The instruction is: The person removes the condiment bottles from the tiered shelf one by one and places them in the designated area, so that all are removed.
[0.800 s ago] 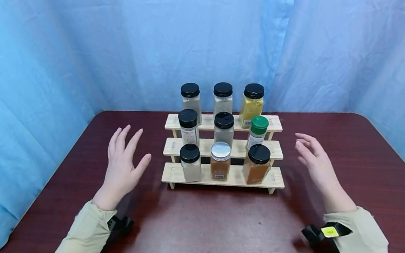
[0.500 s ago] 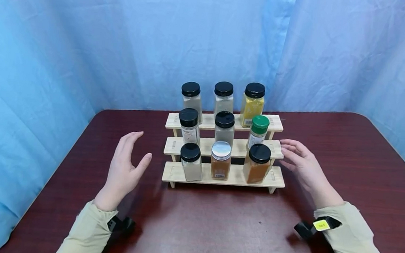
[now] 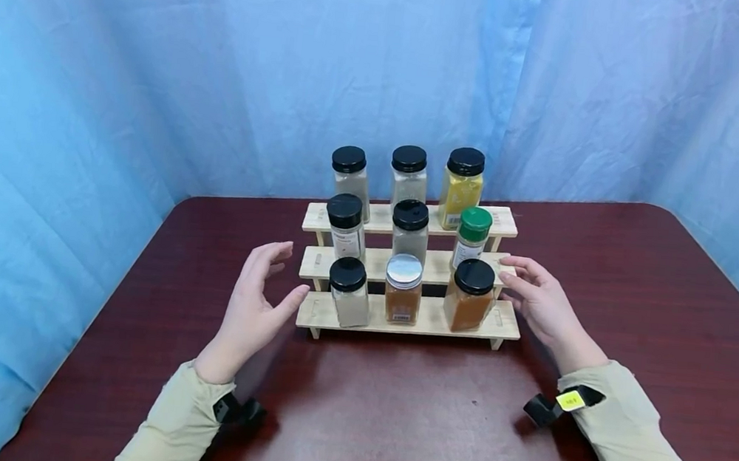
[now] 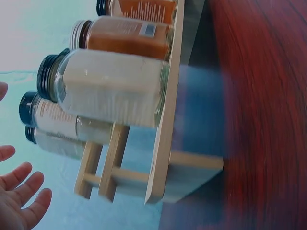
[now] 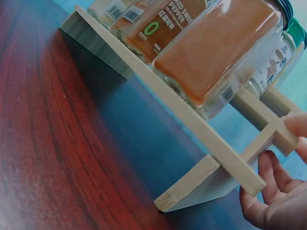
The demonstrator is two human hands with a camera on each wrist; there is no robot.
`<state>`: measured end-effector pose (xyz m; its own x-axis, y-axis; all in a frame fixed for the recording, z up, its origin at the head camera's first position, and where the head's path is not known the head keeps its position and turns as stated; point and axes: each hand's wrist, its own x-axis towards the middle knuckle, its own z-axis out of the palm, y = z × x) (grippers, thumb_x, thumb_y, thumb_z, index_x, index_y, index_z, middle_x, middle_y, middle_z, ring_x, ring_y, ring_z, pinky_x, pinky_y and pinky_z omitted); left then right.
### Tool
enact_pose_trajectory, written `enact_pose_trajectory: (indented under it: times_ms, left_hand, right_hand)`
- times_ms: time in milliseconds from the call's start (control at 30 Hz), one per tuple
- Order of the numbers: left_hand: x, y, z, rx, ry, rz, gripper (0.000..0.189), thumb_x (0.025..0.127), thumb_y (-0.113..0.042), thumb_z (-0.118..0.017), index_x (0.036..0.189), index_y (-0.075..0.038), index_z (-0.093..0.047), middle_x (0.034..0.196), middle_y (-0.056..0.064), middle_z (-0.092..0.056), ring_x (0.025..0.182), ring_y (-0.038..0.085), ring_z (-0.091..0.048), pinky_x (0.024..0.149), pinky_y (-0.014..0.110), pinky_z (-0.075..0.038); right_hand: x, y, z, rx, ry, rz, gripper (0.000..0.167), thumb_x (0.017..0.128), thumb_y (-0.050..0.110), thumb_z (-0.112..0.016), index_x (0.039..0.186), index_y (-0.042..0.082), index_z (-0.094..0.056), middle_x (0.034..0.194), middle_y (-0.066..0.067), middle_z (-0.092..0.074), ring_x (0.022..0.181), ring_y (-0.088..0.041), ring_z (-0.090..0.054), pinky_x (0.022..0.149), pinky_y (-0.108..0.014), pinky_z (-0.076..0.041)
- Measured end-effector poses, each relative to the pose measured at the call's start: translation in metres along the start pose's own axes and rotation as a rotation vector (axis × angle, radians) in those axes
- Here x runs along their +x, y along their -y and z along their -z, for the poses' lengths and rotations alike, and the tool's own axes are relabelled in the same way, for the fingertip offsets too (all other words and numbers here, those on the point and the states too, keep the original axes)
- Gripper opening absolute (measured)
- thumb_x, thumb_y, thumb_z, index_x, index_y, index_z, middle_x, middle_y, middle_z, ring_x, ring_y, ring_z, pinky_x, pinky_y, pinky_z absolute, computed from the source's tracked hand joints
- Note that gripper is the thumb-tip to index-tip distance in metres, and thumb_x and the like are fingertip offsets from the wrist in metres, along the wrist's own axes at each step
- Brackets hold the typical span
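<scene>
A three-tier wooden spice rack (image 3: pixel 430 325) stands on the table with spice jars on each tier. At its right end, my right hand (image 3: pixel 545 307) grips the tip of the middle shelf between thumb and fingers, also visible in the right wrist view. My left hand (image 3: pixel 251 315) hovers beside the rack's left end, fingers loosely bent and apart from the wood. Nearest it is a black-lidded jar of pale powder (image 3: pixel 350 304). A silver-lidded jar (image 3: pixel 401 302) and a black-lidded jar of orange-brown powder (image 3: pixel 467 307) share the front shelf.
Behind are a green-lidded jar (image 3: pixel 472 233), a jar of yellow spice (image 3: pixel 462 191) and several black-lidded jars. The dark red table (image 3: pixel 392 411) extends around the rack. Blue curtains (image 3: pixel 359 59) hang behind and at the sides. Each wrist carries a black camera strap.
My right hand has moved left from beside the rack to its right end and taken hold of the middle shelf. My left hand has come rightward toward the left end. The jars keep their places.
</scene>
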<state>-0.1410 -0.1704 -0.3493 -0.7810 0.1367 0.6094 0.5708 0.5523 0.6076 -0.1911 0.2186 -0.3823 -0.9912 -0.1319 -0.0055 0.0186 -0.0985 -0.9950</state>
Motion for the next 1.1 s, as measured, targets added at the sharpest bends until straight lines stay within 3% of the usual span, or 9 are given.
enact_pose_trajectory:
  times_ms: [133, 400, 633, 933, 1100]
  left_hand:
    - [0.003, -0.002, -0.011, -0.058, 0.014, 0.004, 0.059, 0.080, -0.005, -0.072, 0.133, -0.002, -0.047, 0.125, 0.019, -0.050, 0.117, 0.025, -0.048, 0.095, 0.044, -0.047]
    - [0.003, -0.008, -0.029, -0.164, 0.049, 0.059, 0.060, 0.078, -0.004, -0.075, 0.131, 0.001, -0.048, 0.125, 0.020, -0.050, 0.117, 0.025, -0.048, 0.094, 0.046, -0.048]
    - [-0.002, -0.009, -0.038, -0.146, 0.082, 0.101, 0.060, 0.077, -0.005, -0.077, 0.130, 0.000, -0.049, 0.121, 0.016, -0.053, 0.113, 0.026, -0.052, 0.093, 0.047, -0.049]
    - [-0.003, -0.007, -0.049, -0.153, 0.130, 0.106, 0.061, 0.076, -0.010, -0.079, 0.130, -0.004, -0.050, 0.123, 0.012, -0.055, 0.109, 0.023, -0.055, 0.091, 0.043, -0.050]
    - [-0.005, -0.005, -0.054, -0.181, 0.148, 0.160, 0.061, 0.077, -0.012, -0.078, 0.131, -0.006, -0.050, 0.126, 0.010, -0.055, 0.112, 0.023, -0.054, 0.091, 0.044, -0.050]
  right_hand:
    - [-0.001, 0.000, 0.000, 0.041, -0.005, -0.001, 0.022, 0.096, 0.009, -0.052, 0.099, 0.029, -0.061, 0.094, 0.010, -0.050, 0.083, -0.002, -0.058, 0.075, -0.021, -0.048]
    - [0.000, -0.002, 0.000, 0.021, -0.006, -0.002, 0.022, 0.098, 0.011, -0.049, 0.101, 0.030, -0.060, 0.098, 0.008, -0.051, 0.085, -0.002, -0.058, 0.076, -0.020, -0.049]
    - [0.000, -0.005, 0.001, 0.011, -0.010, 0.002, 0.019, 0.098, 0.014, -0.051, 0.101, 0.031, -0.060, 0.095, 0.009, -0.053, 0.084, -0.002, -0.059, 0.074, -0.020, -0.050]
    - [-0.001, -0.006, 0.001, 0.030, -0.016, 0.023, 0.019, 0.097, 0.013, -0.053, 0.101, 0.029, -0.061, 0.093, 0.010, -0.056, 0.083, -0.002, -0.059, 0.073, -0.020, -0.050]
    - [-0.001, -0.005, 0.000, 0.011, -0.020, 0.016, 0.022, 0.097, 0.012, -0.051, 0.101, 0.030, -0.061, 0.095, 0.010, -0.055, 0.084, -0.003, -0.059, 0.074, -0.020, -0.050]
